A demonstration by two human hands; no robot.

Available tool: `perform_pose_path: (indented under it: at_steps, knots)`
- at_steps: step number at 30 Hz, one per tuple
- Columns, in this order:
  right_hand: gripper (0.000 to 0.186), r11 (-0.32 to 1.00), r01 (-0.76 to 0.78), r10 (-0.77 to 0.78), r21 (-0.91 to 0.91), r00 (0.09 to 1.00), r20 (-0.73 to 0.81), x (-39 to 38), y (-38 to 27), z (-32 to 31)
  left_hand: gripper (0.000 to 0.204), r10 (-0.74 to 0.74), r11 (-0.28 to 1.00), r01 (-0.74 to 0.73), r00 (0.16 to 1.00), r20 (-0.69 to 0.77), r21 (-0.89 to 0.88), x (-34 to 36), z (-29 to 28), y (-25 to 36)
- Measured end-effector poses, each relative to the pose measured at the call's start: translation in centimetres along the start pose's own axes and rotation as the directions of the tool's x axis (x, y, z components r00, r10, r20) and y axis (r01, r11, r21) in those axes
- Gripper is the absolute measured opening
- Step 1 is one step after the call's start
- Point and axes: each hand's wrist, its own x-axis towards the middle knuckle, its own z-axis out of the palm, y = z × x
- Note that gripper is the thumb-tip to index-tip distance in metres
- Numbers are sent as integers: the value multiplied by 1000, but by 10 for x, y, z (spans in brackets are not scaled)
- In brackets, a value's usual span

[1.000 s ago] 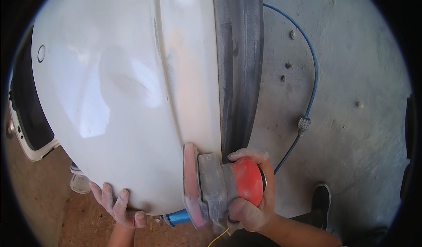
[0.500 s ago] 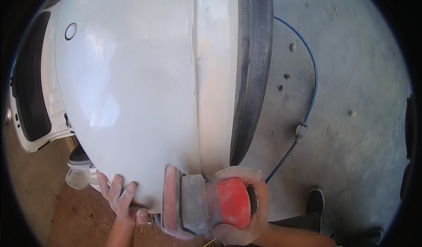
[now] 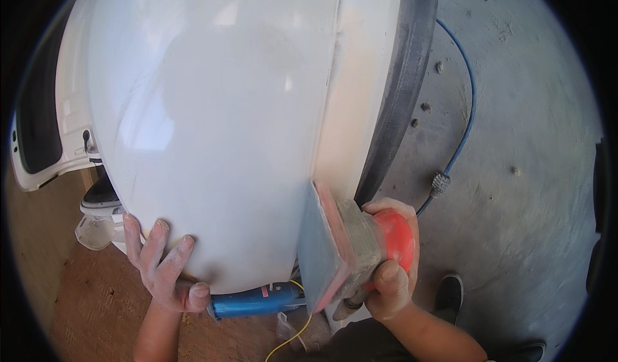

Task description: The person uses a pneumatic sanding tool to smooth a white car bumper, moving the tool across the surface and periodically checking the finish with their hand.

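"While we're looking down at this white panel (image 3: 225, 143), what've we got in each hand?"

"Our right hand (image 3: 394, 292) is wrapped around a red and grey sander (image 3: 362, 243), and our left hand (image 3: 161, 270) has its fingers spread wide on the panel's lower left edge."

"Cool, so where's the sander sitting?"

"Down by the panel's lower right corner, tilted, flat face turned left. Honestly we can't tell if it's touching the panel."

"What else do we see around there?"

"We've got a blue cylinder (image 3: 254, 303) poking out under the bottom edge, a yellow cord (image 3: 293, 337) just below the sander, dark trim (image 3: 405, 59) along the panel's right side, and a blue hose (image 3: 474, 95) on the floor (image 3: 534, 233)."
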Motion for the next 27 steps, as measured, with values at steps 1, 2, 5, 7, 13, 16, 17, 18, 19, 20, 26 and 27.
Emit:
perform_pose_path:
  at_steps: [1, 2, 5, 7, 13, 16, 17, 18, 19, 20, 26, 27]
  knots:
    - [80, 1000, 22, -22, -1, 1000, -22, 0, 0, 3, 61, -4, 1000, 4, 1000, 7, -15, 0, 0, -1]
    - [81, 999, 44, -44, -3, 998, -45, 1, 0, 6, 61, -3, 1000, 3, 1000, -3, -24, 1, -1, -1]
    - [87, 999, -24, 27, 30, 996, -84, 2, 2, 10, 58, -32, 998, 32, 999, -14, -47, 2, -1, 0]
    - [90, 997, -52, 57, 55, 994, -97, 3, 4, 9, 56, -40, 998, 39, 999, -17, -54, 3, 0, 1]
    - [87, 992, -123, 123, 14, 992, 16, 3, 2, -1, 57, -36, 998, 33, 998, -48, -61, 6, 3, 2]
    - [87, 993, -115, 116, -29, 993, 10, 6, -1, 1, 57, -31, 998, 28, 998, -53, -55, 5, 3, 2]
    - [88, 994, -109, 109, 2, 994, -9, 7, -2, 2, 58, -27, 998, 24, 998, -59, -54, 5, 3, 2]
    - [89, 994, -105, 106, 34, 994, -31, 8, -2, 4, 58, -21, 998, 18, 998, -60, -56, 4, 3, 1]
    - [90, 992, -103, 106, 74, 993, -42, 9, -2, 6, 58, -23, 998, 20, 998, -54, -56, 4, 3, 1]
    - [89, 997, -69, 72, 44, 995, -65, 10, -2, 8, 59, -23, 998, 20, 998, -50, -54, 3, 3, 0]
    - [86, 990, -88, 98, 113, 991, -86, 13, -3, 5, 62, 3, 999, -4, 1000, -15, -45, -4, 2, -4]
    - [84, 992, -85, 92, 92, 993, -77, 13, -3, 4, 62, 5, 999, -6, 1000, -21, -46, -4, 2, -4]
